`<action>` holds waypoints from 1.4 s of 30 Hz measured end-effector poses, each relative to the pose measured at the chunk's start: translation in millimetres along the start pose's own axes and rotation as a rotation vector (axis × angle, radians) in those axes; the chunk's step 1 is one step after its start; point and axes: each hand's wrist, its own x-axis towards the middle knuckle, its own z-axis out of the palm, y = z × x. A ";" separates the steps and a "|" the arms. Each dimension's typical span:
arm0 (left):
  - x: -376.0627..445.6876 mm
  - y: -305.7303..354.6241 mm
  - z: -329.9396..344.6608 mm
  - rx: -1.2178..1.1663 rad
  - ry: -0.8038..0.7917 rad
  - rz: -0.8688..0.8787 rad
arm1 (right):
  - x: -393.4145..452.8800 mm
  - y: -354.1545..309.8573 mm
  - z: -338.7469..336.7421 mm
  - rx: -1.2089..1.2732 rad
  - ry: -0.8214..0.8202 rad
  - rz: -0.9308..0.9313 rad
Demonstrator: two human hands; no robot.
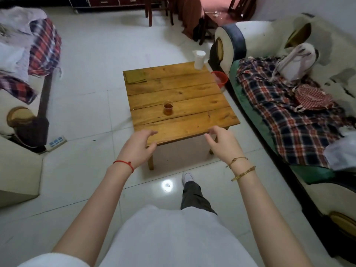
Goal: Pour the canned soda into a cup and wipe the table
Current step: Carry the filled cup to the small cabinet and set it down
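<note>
On wooden counter [179,89], clear cup [168,107] holds brown soda: pour looks done. No can or cloth visible. Left hand [139,146], right hand [223,143] loosely spread, empty; whether wiping is done, cannot tell.

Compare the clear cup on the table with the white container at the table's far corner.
The cup is clear and shows brown liquid inside; the white container is opaque, so its contents cannot be seen. The cup looks shorter and stands toward the near middle of the table, the white container at the far right corner. Both stand upright, untouched by either hand.
</note>
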 end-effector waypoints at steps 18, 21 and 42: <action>221.7 10.3 51.9 -0.230 0.221 -0.427 | 307.4 39.8 -9.2 0.052 -0.247 -0.124; 244.0 -6.9 65.3 -0.255 0.190 -0.501 | 332.8 48.2 16.2 0.066 -0.329 -0.050; 395.0 -138.9 187.0 -0.349 0.033 -0.617 | 475.4 88.1 225.0 0.670 -0.526 0.679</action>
